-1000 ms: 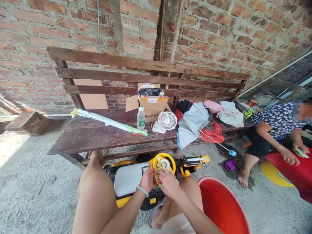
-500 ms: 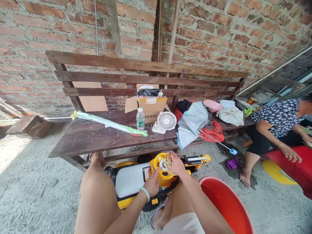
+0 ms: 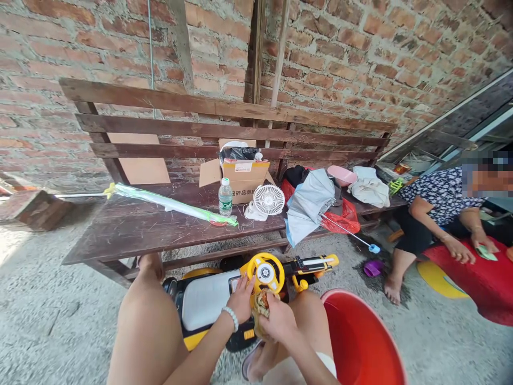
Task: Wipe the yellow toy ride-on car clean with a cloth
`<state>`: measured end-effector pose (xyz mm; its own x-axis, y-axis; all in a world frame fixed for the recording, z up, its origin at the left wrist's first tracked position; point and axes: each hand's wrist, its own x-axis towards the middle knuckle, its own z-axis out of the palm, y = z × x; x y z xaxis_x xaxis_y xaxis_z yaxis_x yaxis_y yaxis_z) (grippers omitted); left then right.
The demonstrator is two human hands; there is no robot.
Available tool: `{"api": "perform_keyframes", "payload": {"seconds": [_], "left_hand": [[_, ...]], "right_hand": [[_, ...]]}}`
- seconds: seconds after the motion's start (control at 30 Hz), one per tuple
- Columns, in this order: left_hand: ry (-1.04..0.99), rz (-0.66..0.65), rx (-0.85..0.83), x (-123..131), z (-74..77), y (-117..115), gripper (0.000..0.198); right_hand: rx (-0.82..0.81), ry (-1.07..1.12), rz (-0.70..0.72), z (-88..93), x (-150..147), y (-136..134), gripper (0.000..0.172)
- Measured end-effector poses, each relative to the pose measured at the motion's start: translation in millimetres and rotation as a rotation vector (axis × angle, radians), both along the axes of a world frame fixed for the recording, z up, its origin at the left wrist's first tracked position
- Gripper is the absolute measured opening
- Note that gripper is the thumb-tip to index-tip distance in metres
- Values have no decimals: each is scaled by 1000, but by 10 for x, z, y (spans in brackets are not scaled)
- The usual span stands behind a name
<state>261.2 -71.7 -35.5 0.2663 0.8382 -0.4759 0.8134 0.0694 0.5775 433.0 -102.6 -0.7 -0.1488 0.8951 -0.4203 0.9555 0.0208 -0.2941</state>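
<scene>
The right hand (image 3: 279,320) is closed round a bundle (image 3: 261,306), crumpled and yellowish-brown with a touch of orange; the bundle sticks out on the hand's left, between it and the left hand (image 3: 239,303); that left hand grips nothing, its fingers stretched out and slightly spread, with a bead bracelet (image 3: 231,318) at its wrist; whether its fingertips touch the wheel (image 3: 265,272) just beyond them, I cannot tell.

The toy car (image 3: 206,300) lies under and around both hands, its pale seat to the left of the left hand; right of the right hand, past the knee, stands a red bucket (image 3: 358,326); beyond both hands runs a bench (image 3: 132,232), bearing a bottle (image 3: 225,202), a fan (image 3: 269,200), a box (image 3: 245,174) and an umbrella (image 3: 308,206); well off to the right of the right hand sits another person (image 3: 435,190), a green thing (image 3: 486,253) at their hand.
</scene>
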Motion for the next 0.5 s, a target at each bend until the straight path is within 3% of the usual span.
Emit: {"api": "perform_keyframes", "payload": {"seconds": [0.17,0.3,0.4,0.5], "left_hand": [[150,15,66,-11,67,-50,93],[214,-7,66,-3,122,-40,92],[224,-13,72,-5,139,-25,90],[203,-1,83,-3,114,-18,88]], "right_hand": [[212,36,-46,178,192,352,76],[202,-95,-7,141,268,711,68],[183,-82,43,44,226,646,51],[169,49,130,3,246,355,42]]}}
